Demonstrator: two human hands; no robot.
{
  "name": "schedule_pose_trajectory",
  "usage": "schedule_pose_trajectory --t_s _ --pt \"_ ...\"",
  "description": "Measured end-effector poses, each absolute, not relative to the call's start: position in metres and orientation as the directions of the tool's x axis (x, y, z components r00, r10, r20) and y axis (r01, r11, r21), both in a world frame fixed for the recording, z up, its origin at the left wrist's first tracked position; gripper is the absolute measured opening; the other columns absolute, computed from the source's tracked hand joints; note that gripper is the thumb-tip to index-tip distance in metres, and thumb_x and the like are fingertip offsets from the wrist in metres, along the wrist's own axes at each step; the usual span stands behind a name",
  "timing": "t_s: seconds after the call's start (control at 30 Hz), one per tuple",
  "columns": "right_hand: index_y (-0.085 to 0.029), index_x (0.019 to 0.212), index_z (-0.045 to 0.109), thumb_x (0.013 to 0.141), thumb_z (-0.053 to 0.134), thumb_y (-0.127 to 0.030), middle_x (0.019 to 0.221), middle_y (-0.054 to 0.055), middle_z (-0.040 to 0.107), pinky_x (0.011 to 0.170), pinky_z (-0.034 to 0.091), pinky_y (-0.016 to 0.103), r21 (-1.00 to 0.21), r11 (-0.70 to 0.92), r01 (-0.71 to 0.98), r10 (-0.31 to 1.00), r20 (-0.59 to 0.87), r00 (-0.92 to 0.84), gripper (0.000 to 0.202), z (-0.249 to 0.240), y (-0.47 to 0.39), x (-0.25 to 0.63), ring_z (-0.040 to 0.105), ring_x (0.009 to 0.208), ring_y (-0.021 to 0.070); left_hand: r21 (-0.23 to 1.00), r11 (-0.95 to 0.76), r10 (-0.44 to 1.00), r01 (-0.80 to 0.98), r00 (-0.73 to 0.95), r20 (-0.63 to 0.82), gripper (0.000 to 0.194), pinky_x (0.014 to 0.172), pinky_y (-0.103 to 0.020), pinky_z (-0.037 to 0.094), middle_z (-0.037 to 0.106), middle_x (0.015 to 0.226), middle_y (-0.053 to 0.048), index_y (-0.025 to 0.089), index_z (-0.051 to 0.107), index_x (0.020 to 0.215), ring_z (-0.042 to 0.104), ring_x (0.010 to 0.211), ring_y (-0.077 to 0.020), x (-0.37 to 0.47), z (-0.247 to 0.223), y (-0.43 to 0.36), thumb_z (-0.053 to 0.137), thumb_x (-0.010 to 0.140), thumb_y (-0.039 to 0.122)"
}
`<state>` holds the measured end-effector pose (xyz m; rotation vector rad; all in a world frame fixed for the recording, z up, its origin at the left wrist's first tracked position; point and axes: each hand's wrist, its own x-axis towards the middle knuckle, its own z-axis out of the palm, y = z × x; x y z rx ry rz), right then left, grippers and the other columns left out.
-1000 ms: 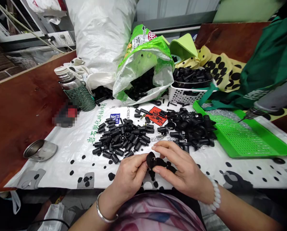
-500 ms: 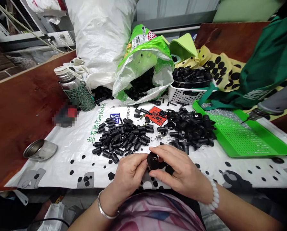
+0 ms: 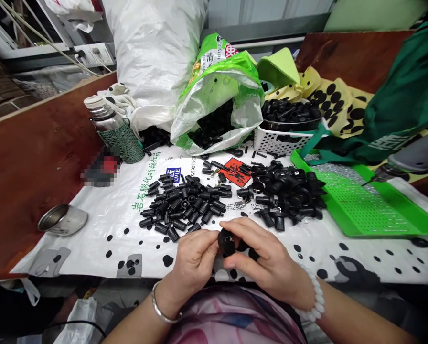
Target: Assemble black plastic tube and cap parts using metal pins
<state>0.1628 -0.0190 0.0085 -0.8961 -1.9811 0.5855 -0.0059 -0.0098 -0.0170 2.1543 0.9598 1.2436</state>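
Near the table's front edge, both hands hold a small round black plastic part (image 3: 227,242) with a bit of shiny metal on it. My left hand (image 3: 194,260) pinches its left side between thumb and fingertips. My right hand (image 3: 271,260) curves round it from the right, fingers over the top and thumb below; its palm side is partly hidden. Beyond my left hand lies a pile of ribbed black plastic cylinders (image 3: 185,203). A second pile, of black plastic parts with wide round ends (image 3: 293,191), spreads beyond my right hand.
On the right lie a green perforated tray (image 3: 371,200) with small metal pieces and a power screwdriver (image 3: 411,155) above it. A metal cup (image 3: 63,220) and a flask (image 3: 117,136) stand left. Behind are an open green-white bag (image 3: 250,119) and a white basket (image 3: 282,141) of black parts.
The held black part has turned slightly between my fingers. Both hands keep nearly the same hold, and the camera view has shifted a little.
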Motion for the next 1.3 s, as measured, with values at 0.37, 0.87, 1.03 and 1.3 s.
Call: schedule_pose_trajectory --t_s 0.37,0.87,1.03,1.3 --pt "-0.015 0.126 0.048 0.083 0.061 -0.034 0.103 0.011 0.06 0.074 0.053 0.031 -0.644 0.605 0.468 0.79 0.558 -0.254 0.048 -0.001 -0.02 0.164 0.059 0.081 0.0169 0.737 -0.563 0.82 0.373 0.359 0.445 0.017 0.057 -0.022 0.041 0.062 0.067 -0.002 0.016 0.062 0.086 0.055 0.059 -0.0113 -0.004 -0.025 -0.007 0.045 0.09 0.017" --pt "-0.018 0.095 0.059 0.083 0.056 -0.01 0.096 0.008 0.062 0.08 0.052 0.026 -0.686 0.611 0.394 0.788 0.574 -0.223 0.015 -0.013 -0.028 0.182 0.061 0.092 0.0158 0.581 -0.687 0.711 0.436 0.569 0.413 0.02 0.071 -0.027 0.047 0.067 0.088 -0.008 0.014 0.058 0.105 0.06 0.078 -0.0159 -0.007 -0.009 -0.007 0.046 0.09 0.015" --pt "-0.02 0.096 0.059 0.083 0.055 -0.01 0.1 0.008 0.061 0.083 0.05 0.025 -0.732 0.518 0.443 0.833 0.549 -0.066 0.016 -0.025 -0.036 0.203 0.059 0.096 0.0155 0.522 -0.681 0.73 0.513 0.535 0.426 0.028 0.074 -0.028 0.05 0.067 0.093 -0.008 0.014 0.054 0.116 0.062 0.082 -0.0166 -0.012 0.001 0.005 0.05 0.089 0.02" --pt "-0.019 0.095 0.06 0.083 0.056 -0.013 0.098 0.01 0.062 0.079 0.054 0.029 -0.727 0.473 0.497 0.848 0.529 -0.032 0.014 -0.043 -0.059 0.219 0.062 0.093 0.0191 0.261 -0.715 0.695 0.649 0.617 0.37 0.024 0.079 -0.035 0.05 0.066 0.096 -0.01 0.014 0.06 0.107 0.061 0.088 -0.0212 0.012 0.027 0.058 0.051 0.089 0.026"
